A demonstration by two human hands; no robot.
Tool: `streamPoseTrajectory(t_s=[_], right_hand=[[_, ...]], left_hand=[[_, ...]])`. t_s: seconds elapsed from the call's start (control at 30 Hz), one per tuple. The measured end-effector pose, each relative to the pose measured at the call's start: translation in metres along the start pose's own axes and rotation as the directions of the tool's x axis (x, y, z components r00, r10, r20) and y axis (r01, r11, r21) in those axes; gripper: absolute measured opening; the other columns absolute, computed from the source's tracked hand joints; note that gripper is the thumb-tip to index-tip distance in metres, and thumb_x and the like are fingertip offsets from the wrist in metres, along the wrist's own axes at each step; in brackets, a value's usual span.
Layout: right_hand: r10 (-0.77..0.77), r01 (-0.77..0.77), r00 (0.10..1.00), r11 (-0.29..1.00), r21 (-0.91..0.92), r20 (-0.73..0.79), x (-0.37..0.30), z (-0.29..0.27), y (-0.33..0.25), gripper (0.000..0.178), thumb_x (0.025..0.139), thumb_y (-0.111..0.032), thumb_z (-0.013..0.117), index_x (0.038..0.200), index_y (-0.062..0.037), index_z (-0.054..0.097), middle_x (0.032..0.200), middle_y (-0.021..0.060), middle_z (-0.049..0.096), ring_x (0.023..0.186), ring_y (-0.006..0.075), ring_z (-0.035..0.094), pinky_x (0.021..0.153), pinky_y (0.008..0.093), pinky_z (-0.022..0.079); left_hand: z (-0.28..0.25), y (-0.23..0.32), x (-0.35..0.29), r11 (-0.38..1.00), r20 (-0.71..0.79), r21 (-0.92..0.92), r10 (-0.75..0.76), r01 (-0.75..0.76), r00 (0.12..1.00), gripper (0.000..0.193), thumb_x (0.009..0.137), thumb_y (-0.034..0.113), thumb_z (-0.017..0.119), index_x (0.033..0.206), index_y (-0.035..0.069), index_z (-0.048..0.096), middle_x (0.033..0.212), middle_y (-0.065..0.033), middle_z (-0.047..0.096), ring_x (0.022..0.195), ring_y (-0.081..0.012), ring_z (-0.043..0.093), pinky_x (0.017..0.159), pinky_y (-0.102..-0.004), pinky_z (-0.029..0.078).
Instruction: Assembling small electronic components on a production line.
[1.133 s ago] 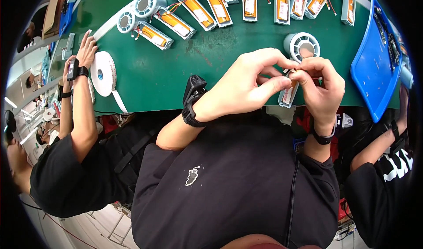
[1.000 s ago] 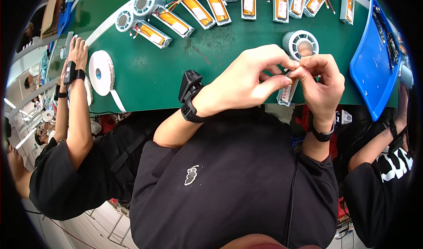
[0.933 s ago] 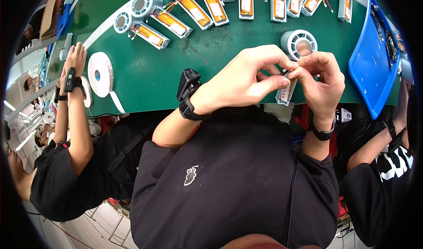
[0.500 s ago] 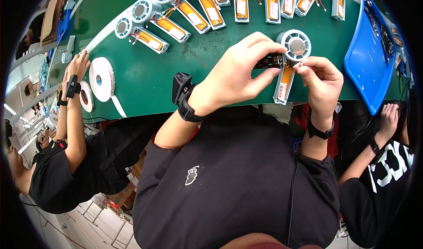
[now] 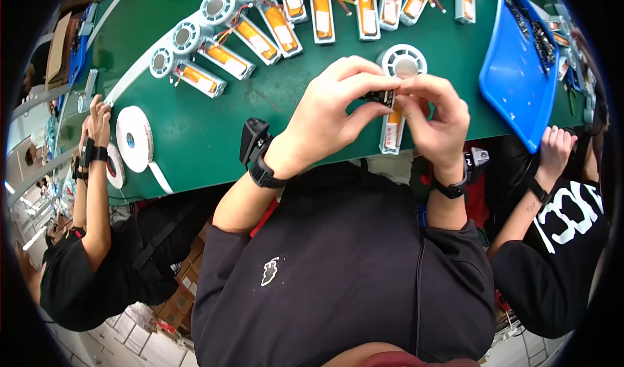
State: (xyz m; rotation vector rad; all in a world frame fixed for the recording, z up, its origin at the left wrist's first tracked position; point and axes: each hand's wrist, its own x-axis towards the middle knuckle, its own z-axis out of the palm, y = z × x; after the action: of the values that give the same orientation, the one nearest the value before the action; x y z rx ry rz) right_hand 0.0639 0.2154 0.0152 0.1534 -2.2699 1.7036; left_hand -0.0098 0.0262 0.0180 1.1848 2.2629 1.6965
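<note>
My left hand grips a small black circuit board between thumb and fingers, above the table. My right hand is closed in a pinch against the board's right end. Its fingertips hide the small pale wire plug that showed there half a second ago. Under both hands lies a light grey housing with an orange battery pack inside. A round, spoked part with a grey disc sits at its far end. My fingers cover the middle of this unit.
Several similar units with orange packs line the far side of the green table. A blue tray with black parts stands at right. Tape rolls lie at left. A co-worker's hands and another's hand rest near the table.
My right hand has moved in against the circuit board, and its fingertips now meet my left hand's. The whole view has shifted, so the table's things appear further left.
</note>
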Motion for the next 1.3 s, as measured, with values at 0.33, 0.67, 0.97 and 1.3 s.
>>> streamPoseTrajectory(t_s=[0.33,0.67,0.97,1.3], right_hand=[[-0.194,0.187,0.979,0.976,-0.110,-0.054,0.000,0.009,0.009,0.033,0.080,0.007,0.077,0.112,0.0010,0.073,0.088,0.0123,0.077,0.079,0.0199,0.077,0.067,0.0274,0.059],[-0.189,0.190,0.967,0.982,-0.009,-0.172,-0.015,0.016,0.015,0.034,0.085,0.006,0.074,0.118,-0.0008,0.073,0.086,0.0093,0.078,0.066,0.0096,0.069,0.058,0.0242,0.053],[-0.230,0.225,0.963,0.973,-0.050,-0.138,-0.007,0.017,0.017,0.034,0.083,0.007,0.075,0.116,-0.0011,0.074,0.085,0.0091,0.077,0.061,0.0107,0.067,0.055,0.0255,0.051],[-0.194,0.176,0.974,0.973,-0.146,-0.120,-0.008,0.009,0.017,0.039,0.085,0.011,0.074,0.123,0.0039,0.069,0.097,0.0151,0.079,0.083,0.0131,0.074,0.069,0.0243,0.058]], left_hand=[[0.000,-0.002,-0.005,0.999,-0.015,-0.038,-0.005,0.005,1.000,0.040,0.077,-0.006,0.082,0.115,0.002,0.071,0.104,-0.0120,0.068,0.086,-0.0221,0.069,0.075,-0.0318,0.057],[-0.002,-0.009,-0.003,0.998,0.021,-0.045,0.055,-0.054,0.998,0.039,0.077,-0.005,0.082,0.114,0.001,0.071,0.104,-0.0122,0.069,0.086,-0.0223,0.070,0.075,-0.0312,0.057],[-0.004,-0.011,-0.011,1.000,-0.025,0.018,-0.013,0.014,1.000,0.036,0.080,-0.002,0.081,0.114,0.001,0.070,0.105,-0.0124,0.069,0.087,-0.0235,0.071,0.076,-0.0320,0.058],[0.003,-0.017,-0.002,0.996,-0.014,-0.091,-0.001,0.000,1.000,0.041,0.078,-0.003,0.082,0.117,0.003,0.072,0.108,-0.0113,0.070,0.091,-0.0219,0.071,0.077,-0.0309,0.058]])
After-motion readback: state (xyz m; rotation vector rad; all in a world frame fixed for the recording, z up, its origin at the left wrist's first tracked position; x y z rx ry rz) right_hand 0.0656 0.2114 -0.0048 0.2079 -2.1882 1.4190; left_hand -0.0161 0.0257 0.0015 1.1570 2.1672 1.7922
